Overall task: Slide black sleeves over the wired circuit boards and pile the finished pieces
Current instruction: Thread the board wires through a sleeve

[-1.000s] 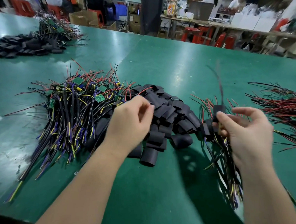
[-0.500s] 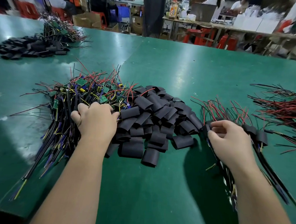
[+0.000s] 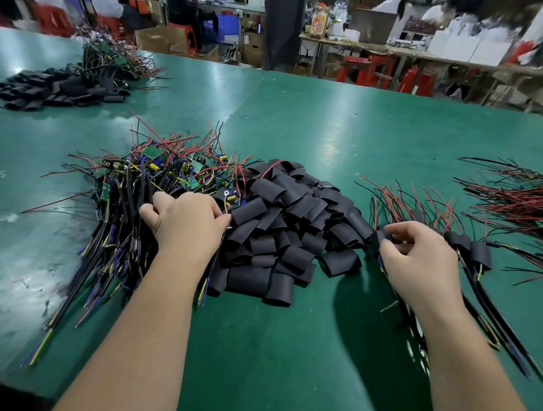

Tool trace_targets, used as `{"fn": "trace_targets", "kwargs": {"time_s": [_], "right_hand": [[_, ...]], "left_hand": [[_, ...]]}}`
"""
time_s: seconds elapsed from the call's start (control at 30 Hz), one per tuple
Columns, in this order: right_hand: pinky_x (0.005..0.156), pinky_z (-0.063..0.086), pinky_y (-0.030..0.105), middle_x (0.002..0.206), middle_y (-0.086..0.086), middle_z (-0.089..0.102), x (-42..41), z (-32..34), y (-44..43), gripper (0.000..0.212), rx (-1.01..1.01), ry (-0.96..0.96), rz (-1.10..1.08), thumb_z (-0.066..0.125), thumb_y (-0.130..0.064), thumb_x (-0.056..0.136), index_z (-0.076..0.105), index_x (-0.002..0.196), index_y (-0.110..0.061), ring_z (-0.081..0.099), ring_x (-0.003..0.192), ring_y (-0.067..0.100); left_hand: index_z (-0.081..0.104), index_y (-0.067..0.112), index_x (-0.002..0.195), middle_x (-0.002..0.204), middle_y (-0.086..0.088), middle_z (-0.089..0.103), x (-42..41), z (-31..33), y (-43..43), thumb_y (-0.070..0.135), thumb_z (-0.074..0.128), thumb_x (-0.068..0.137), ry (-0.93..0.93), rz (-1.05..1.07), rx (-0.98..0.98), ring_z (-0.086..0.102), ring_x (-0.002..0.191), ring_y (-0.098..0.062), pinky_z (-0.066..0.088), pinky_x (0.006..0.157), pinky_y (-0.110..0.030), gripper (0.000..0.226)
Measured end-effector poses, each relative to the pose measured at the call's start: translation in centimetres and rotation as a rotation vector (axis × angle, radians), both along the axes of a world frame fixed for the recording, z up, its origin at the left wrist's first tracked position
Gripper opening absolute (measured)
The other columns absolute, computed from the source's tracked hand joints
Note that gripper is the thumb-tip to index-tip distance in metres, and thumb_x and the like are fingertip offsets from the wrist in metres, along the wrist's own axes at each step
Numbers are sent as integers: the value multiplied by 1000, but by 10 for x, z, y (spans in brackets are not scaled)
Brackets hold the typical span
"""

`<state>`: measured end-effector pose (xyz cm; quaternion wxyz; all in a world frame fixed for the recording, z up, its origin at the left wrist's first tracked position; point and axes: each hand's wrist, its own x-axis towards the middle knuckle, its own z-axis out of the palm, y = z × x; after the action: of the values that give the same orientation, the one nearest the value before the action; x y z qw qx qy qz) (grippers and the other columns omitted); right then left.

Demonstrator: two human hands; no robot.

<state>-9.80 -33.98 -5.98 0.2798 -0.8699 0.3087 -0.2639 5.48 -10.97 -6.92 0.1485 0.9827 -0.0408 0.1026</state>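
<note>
A heap of bare wired circuit boards [image 3: 157,179] with green boards and red, black, yellow and purple wires lies at the left. My left hand [image 3: 186,225] sits on its right edge, fingers curled down into the wires. Loose black sleeves [image 3: 291,225] are heaped in the middle. My right hand [image 3: 419,255] hovers over the pile of finished sleeved pieces [image 3: 471,249] at the right, its curled fingertips at a black sleeve on that pile's left edge. Whether they pinch it is unclear.
All of this lies on a green table [image 3: 300,127]. A second bundle of red and black wires [image 3: 518,195] lies at the far right. At the far left sit another sleeve heap [image 3: 54,89] and a board heap [image 3: 110,59]. People, stools and benches fill the background.
My left hand moved left from the sleeve heap onto the board heap. My right hand lowered the sleeved piece it held up onto the finished pile and stays there.
</note>
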Motion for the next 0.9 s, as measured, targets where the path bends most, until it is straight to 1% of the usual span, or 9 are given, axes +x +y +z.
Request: {"fn": "trace_targets", "kwargs": {"time_s": [0.1,0.23,0.37,0.47,0.53,0.63,0.73,0.8,0.9], "right_hand": [[69,34,22,86,3,66,-1,2,1,15,-23,-36,-11,60,-12,84,68,96,-16,57,75,14],[70,35,21,84,1,66,-1,4,4,16,-36,-88,-13,59,-11,83,69,93,-19,58,77,14],[74,42,23,88,-1,67,-1,5,12,16,-5,-134,34,60,-10,84,69,94,-18,61,80,12],[69,43,11,83,-6,67,-1,8,20,16,46,-207,71,61,-8,83,68,87,-21,61,73,0],[64,49,16,76,-4,70,1,9,27,18,247,-268,142,61,-2,84,70,83,-18,65,65,6],[50,47,22,74,5,71,6,10,49,18,795,-320,339,65,6,80,69,92,-7,59,52,18],[48,43,18,85,6,67,11,12,62,40,1246,-459,499,70,-14,67,63,106,-10,56,52,14],[49,43,16,80,1,63,12,14,61,40,1270,-546,503,68,-18,67,62,106,-13,56,55,11],[53,43,19,71,0,62,11,14,57,27,1187,-578,456,67,-16,67,62,93,-12,54,59,14]], "left_hand": [[68,28,88,76,2,66,-3,1,-3,44,51,94,-131,34,-127,40,106,-29,17,84,-41,24],[61,17,96,71,-4,62,-5,6,-2,27,46,98,-357,67,-292,54,91,-30,21,85,-39,18],[54,5,105,99,-18,62,-5,12,0,15,44,99,-445,3,-536,56,86,-37,30,74,-35,15],[57,-1,102,94,-18,61,-10,19,1,9,48,97,-576,-176,-646,55,80,-30,29,68,-21,14],[60,4,100,77,-7,65,-16,22,-2,13,50,98,-621,-322,-640,57,65,-22,35,62,-23,13],[65,11,96,72,7,65,-28,21,-12,16,56,94,-581,-597,-609,61,62,-16,46,59,-29,11],[71,14,93,80,6,70,-40,16,-26,17,63,88,-444,-806,-595,62,67,-14,50,62,-32,10],[72,16,93,77,7,69,-45,14,-33,23,65,88,-341,-884,-630,60,61,-12,50,58,-33,10],[68,26,98,78,9,72,-50,13,-37,33,59,91,-166,-897,-813,59,53,-7,50,53,-27,13]]}}
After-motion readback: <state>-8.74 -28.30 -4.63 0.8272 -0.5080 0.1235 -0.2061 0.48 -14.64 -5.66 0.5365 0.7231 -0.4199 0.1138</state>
